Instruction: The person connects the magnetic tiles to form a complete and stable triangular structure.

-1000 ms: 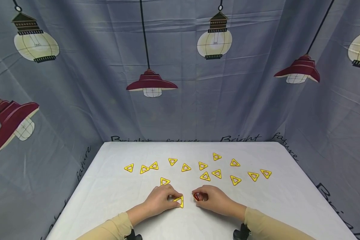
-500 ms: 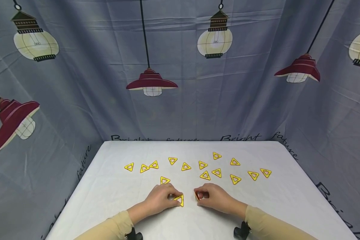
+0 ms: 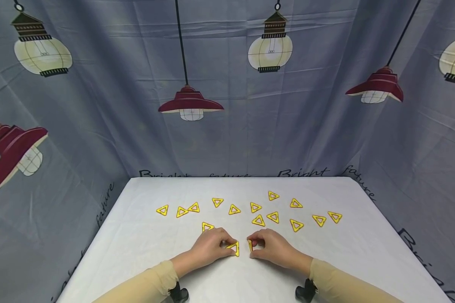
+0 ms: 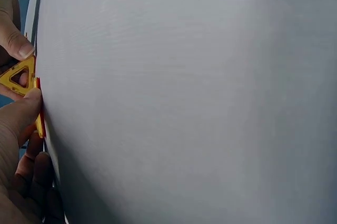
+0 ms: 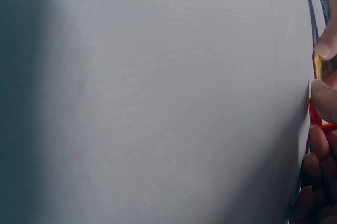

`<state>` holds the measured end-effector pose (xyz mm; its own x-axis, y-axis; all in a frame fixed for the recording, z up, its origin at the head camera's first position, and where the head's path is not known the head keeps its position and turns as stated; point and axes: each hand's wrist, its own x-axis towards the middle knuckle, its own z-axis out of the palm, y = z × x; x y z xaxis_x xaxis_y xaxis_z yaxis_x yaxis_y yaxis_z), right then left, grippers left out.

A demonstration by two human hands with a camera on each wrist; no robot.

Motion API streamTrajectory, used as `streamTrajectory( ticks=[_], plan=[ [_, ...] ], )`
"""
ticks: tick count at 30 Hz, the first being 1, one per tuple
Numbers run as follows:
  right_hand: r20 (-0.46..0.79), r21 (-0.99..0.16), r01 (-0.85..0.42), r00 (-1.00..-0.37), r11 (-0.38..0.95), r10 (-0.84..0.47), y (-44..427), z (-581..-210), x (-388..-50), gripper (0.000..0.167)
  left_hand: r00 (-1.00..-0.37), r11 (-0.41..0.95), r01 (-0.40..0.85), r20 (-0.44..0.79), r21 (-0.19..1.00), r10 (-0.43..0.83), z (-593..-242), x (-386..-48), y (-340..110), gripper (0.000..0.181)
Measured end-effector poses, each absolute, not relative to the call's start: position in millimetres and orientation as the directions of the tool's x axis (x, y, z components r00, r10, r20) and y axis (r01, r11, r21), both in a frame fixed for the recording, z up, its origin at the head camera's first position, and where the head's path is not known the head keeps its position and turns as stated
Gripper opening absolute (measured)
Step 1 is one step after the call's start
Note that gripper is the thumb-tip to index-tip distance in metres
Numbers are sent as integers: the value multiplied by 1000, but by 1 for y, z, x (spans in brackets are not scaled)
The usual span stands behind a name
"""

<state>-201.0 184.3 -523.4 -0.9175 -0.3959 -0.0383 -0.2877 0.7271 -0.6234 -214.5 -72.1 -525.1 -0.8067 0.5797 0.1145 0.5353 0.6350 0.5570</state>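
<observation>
Near the table's front middle the left hand point(image 3: 212, 247) pinches a yellow triangle frame point(image 3: 236, 248) between thumb and fingers. Facing it across a small gap, the right hand point(image 3: 274, 248) pinches another triangle piece point(image 3: 250, 245), seen nearly edge-on and tilted up. In the left wrist view, one yellow triangle point(image 4: 10, 83) is in the far hand and a second piece point(image 4: 40, 124) with a red edge is under the near thumb. The right wrist view shows a red-edged piece point(image 5: 315, 113) partly hidden by fingers.
Several yellow triangle frames lie spread over the white table point(image 3: 155, 244), such as one point(image 3: 207, 227) just behind the left hand and one point(image 3: 296, 225) behind the right. A grey curtain point(image 3: 227, 143) printed with lamps surrounds the table's back and sides.
The left hand has moved right with its triangle, closer to the right hand. The right hand's piece has turned from showing red to showing a narrow yellow side.
</observation>
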Motion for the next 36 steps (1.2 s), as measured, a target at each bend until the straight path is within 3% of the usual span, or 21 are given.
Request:
streamTrajectory(
  ticks=[13,36],
  plan=[
    [44,-528,-318,-936,787,-349,189,-528,-201,46,-790,631,568,136,528,597,-524,-219,-58,30],
    [78,-504,-334,-936,797,-344,190,-531,-196,47,-796,654,564,120,505,594,-528,-220,-40,30]
  ],
)
